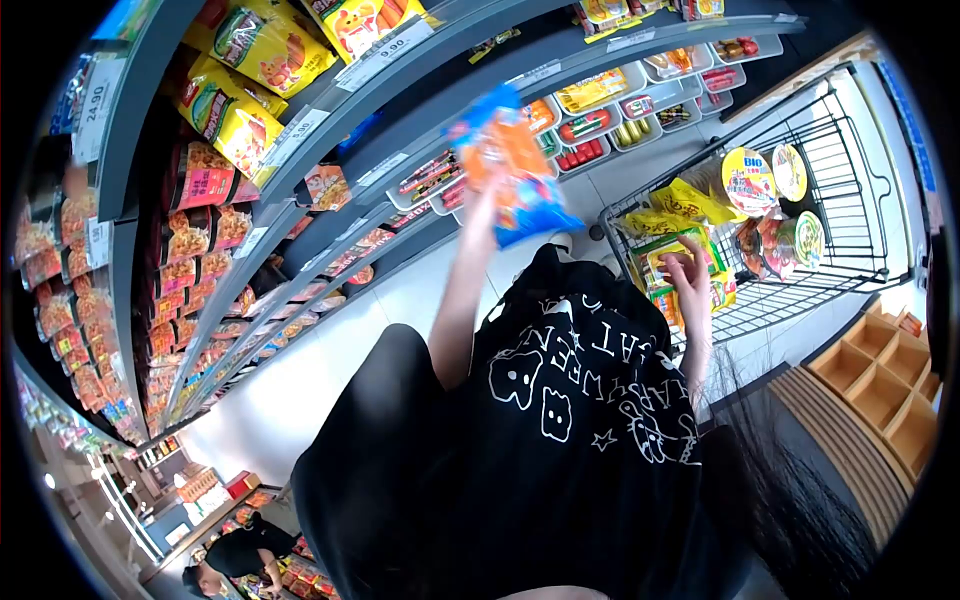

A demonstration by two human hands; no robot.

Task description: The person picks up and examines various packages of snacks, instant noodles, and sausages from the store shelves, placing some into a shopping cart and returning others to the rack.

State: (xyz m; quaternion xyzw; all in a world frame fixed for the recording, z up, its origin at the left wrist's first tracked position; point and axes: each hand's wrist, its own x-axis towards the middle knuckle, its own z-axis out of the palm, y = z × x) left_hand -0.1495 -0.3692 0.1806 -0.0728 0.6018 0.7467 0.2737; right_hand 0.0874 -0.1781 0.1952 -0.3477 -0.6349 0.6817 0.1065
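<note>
A blue and orange snack bag [515,170] hangs from my left hand [484,205], whose fingers are closed on its left edge, in front of the lower shelves. My right hand [686,272] is held over the near side of the black wire shopping cart [868,185], with its fingers apart and nothing in it. Below and beside that hand, green and yellow packets [665,255] lie in the cart, with yellow bags [690,203] behind them. Round instant noodle tubs [748,180] stand deeper in the cart.
Shelves [400,75] of yellow snack bags [232,115] and packaged noodles [190,240] run along the left. White trays [585,125] of small packs sit low ahead. A wooden compartment rack [875,375] is at right. Another person [235,555] bends at lower left.
</note>
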